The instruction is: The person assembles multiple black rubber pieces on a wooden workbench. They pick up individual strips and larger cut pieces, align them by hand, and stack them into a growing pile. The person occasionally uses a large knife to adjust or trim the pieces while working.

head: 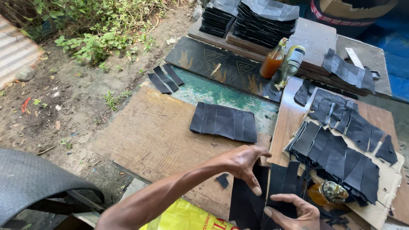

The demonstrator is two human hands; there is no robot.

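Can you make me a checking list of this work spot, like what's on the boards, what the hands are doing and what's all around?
Surface: flat wooden boards laid over bare ground.
Job's things: black rubber-like sheet pieces under both hands; a joined black panel lies on the boards.
Clutter: rows of black cut strips on cardboard, stacked black sheets, an amber liquid bottle, a pale green bottle, a small jar.
Hands: left hand pinches a piece's top edge; right hand grips the lower part.
Cables: nothing seen.
Surroundings: dirt, green weeds, corrugated sheet.
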